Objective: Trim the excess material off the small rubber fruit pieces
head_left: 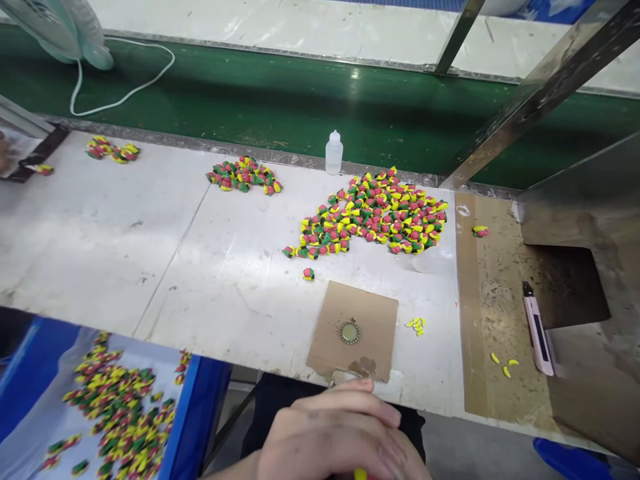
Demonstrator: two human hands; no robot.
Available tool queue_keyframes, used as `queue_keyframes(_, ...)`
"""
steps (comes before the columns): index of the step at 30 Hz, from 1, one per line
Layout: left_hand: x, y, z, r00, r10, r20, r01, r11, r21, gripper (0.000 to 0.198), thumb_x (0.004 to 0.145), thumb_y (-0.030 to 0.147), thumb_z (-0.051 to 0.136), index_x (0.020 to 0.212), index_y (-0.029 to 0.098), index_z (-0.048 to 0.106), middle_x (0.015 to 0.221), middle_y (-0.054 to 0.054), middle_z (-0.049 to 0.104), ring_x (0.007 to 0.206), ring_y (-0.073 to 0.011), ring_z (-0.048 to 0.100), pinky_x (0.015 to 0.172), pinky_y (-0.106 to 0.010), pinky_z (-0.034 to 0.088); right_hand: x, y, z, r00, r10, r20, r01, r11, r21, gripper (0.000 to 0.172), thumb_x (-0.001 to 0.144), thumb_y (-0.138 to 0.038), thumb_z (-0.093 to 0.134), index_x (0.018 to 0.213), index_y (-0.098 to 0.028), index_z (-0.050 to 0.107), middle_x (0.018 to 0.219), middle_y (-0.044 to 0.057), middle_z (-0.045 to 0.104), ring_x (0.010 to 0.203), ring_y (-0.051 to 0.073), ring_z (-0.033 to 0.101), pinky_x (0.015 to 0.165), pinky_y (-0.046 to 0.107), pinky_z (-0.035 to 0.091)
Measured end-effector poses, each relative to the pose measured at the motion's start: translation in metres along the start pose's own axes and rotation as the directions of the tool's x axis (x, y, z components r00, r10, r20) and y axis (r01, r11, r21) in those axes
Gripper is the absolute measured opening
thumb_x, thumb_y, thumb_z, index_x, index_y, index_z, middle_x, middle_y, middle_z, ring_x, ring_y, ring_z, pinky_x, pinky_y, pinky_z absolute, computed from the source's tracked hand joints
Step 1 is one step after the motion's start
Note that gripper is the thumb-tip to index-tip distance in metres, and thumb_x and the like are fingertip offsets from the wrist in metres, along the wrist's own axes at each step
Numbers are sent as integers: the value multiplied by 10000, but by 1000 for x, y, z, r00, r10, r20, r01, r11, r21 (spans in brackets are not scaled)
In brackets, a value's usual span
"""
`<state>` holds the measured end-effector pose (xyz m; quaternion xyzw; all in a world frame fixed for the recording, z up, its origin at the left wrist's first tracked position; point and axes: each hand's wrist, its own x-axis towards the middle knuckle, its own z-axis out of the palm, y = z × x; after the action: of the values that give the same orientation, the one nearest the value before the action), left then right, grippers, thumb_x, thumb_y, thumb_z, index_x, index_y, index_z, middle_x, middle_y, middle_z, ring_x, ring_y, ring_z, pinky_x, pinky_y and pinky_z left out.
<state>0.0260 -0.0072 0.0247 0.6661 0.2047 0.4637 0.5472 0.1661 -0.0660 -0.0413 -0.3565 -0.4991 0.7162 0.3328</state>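
My left hand (335, 430) reaches in from the bottom edge, fingers bent and pressed together over my right hand (413, 460), which is mostly hidden. A bit of yellow and red shows under the left fingers; which hand grips it cannot be made out. Just beyond lies a brown cardboard square (370, 300) with a damp-looking stain. On it rests a round metal pendant (350, 332) with a beaded rim and a small loop. Tiny yellow banana pieces (416, 325) lie right of the cardboard. A single red, green and yellow fruit piece (309, 274) sits above it.
A big pile of fruit pieces (380, 210) and a smaller one (244, 175) lie farther back, near a white dropper bottle (334, 155). A blue bin (185, 413) with more stands lower left. At right are a pink utility knife (538, 333) and a metal post (530, 100).
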Motion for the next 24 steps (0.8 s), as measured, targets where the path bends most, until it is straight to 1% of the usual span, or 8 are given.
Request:
queue_keyframes(2, -6, -3, 10, 996, -20, -89, 20, 1000, 5, 195, 1075, 289, 585, 1137, 193, 744, 938, -120, 887, 962, -261, 857, 1029, -327, 642, -4, -4, -1, 1000, 22, -7, -22, 1000, 19, 538, 1036, -721, 432, 1026, -290, 753, 814, 47, 645, 902, 278, 707, 926, 420, 618)
queue_keyframes(5, -15, -9, 19, 973, -46, -224, 53, 998, 25, 168, 1041, 318, 659, 1124, 212, 760, 893, -95, 883, 886, -263, 861, 1050, -383, 640, -7, -11, -3, 999, 52, -10, -52, 997, 48, 605, 1015, -779, 436, 1044, -261, 747, 872, 70, 659, 997, 274, 698, 1057, 424, 555)
queue_keyframes(10, -16, -13, 4, 987, -19, -160, 21, 1000, 11, 234, 964, 334, 782, 1172, 227, 793, 900, -84, 896, 882, -256, 870, 1083, -370, 614, 1, -31, -15, 996, 26, 88, -35, 994, 108, 817, 944, -921, 361, 1025, -207, 751, 910, 72, 669, 1081, 256, 684, 1196, 450, 404)
queue_keyframes(12, -14, -11, -4, 988, -32, -150, 25, 999, -43, 227, 938, 332, 816, 1153, 262, 814, 868, -61, 896, 809, -245, 871, 1108, -424, 605, 3, -39, -20, 989, 18, 147, -38, 990, 134, 767, 946, -900, 422, 966, -210, 755, 856, 39, 646, 997, 224, 688, 1130, 405, 469)
queue_keyframes(15, -11, -9, -10, 985, -89, -151, 74, 992, -102, 231, 840, 319, 915, 1057, 282, 848, 815, -44, 890, 763, -243, 867, 1123, -461, 597, 2, -46, -21, 976, 13, 220, -51, 984, 171, 734, 918, -895, 496, 887, -204, 745, 806, 20, 612, 865, 195, 669, 912, 322, 578)
queue_keyframes(17, -12, -8, -11, 984, -102, -144, 85, 989, -119, 276, 772, 286, 967, 1024, 288, 855, 807, -45, 889, 773, -262, 869, 1054, -441, 644, -2, -48, -18, 983, 22, 182, -58, 979, 196, 712, 931, -871, 512, 896, -204, 758, 807, 27, 633, 830, 195, 672, 835, 291, 590)
queue_keyframes(20, -15, -10, -10, 983, -55, -174, 38, 995, -95, 244, 833, 232, 918, 1055, 309, 855, 814, -41, 888, 756, -274, 868, 1008, -457, 671, -7, -53, -17, 996, -3, 84, -14, 979, 204, 583, 1022, -725, 522, 1076, -214, 797, 960, 72, 744, 955, 232, 723, 942, 316, 580)
queue_keyframes(24, -24, -18, -6, 985, -21, -173, 13, 999, -46, 234, 926, 212, 827, 1131, 324, 846, 883, -44, 893, 774, -275, 869, 1046, -503, 650, -1, -65, -27, 970, -64, 235, 45, 995, 83, 611, 1090, -657, 410, 1291, -184, 739, 1236, 141, 751, 1174, 285, 709, 1095, 399, 518)
